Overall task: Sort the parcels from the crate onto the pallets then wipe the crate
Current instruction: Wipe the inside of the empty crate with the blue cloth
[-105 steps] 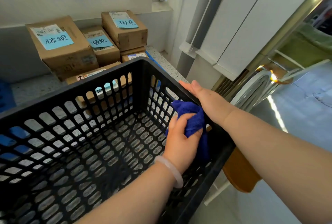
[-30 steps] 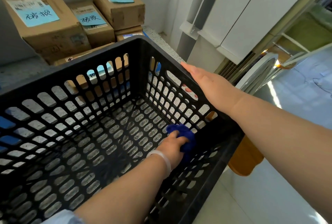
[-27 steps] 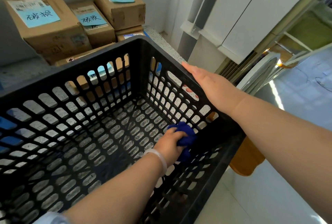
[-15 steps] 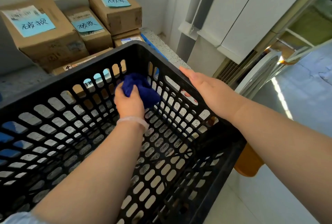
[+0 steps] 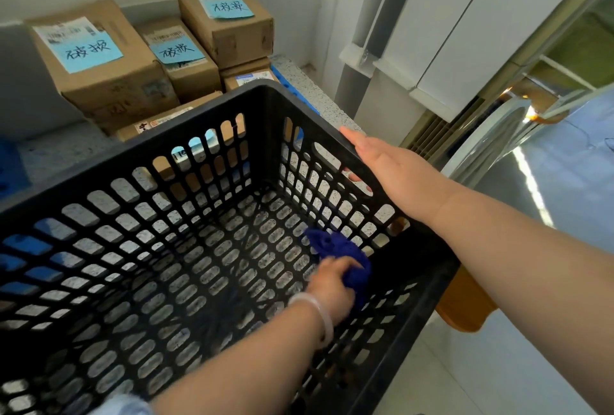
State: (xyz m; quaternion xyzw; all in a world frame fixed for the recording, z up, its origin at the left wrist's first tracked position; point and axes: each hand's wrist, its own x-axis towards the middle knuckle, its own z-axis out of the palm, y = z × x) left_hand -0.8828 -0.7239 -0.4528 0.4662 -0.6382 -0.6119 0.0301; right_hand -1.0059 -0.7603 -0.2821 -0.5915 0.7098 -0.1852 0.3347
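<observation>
A black perforated plastic crate fills the lower left of the view, and no parcels lie in it. My left hand, with a pale bracelet on the wrist, is inside the crate, shut on a dark blue cloth pressed against the inner right wall near the floor. My right hand grips the crate's right rim, fingers curled over the edge. Several brown cardboard parcels with blue handwritten labels are stacked beyond the crate, against the wall.
The stack stands on a blue pallet, of which only an edge shows. A speckled ledge runs behind the crate. White panels and a shiny metal surface stand to the right. An orange object sits under the crate's right side.
My left hand moved the cloth from the crate's far corner, high on the wall, down and back to the lower right inner wall. My right hand stayed on the rim.
</observation>
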